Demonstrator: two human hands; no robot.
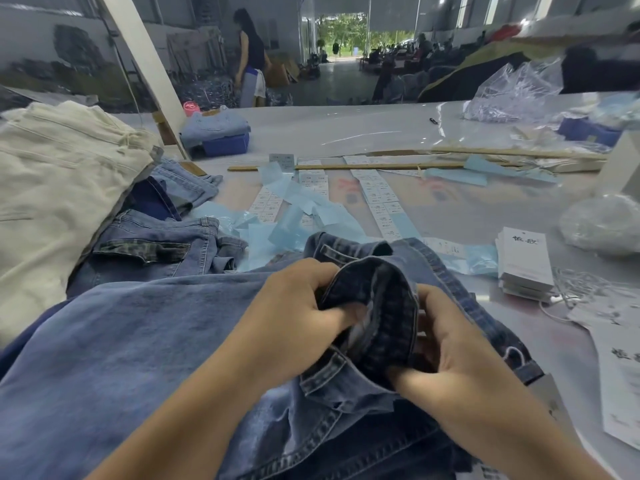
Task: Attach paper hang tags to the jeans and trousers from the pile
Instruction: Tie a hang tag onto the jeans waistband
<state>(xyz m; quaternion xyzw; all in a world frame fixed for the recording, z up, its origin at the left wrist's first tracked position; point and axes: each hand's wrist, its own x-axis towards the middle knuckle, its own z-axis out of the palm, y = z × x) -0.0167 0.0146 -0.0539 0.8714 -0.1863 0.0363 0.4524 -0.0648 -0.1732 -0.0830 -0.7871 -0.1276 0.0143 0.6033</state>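
A pair of blue jeans (145, 341) lies spread across the near table edge, its waistband bunched up in front of me. My left hand (294, 313) grips the folded waistband from the left, fingers curled into the denim. From the right, my right hand (453, 348) holds the same fold, thumb pressed against the dark inner side. A stack of white paper hang tags (524, 261) stands at the right, with loose white strings (585, 285) beside it. More jeans (156, 244) and cream trousers (59, 188) are piled at the left.
Sticker strips and pale blue backing papers (294, 206) litter the table's middle. Long wooden sticks (346, 167) lie across the far part. Clear plastic bags (512, 95) sit at the right, a blue bin (225, 143) with folded denim at the back. A person stands far behind.
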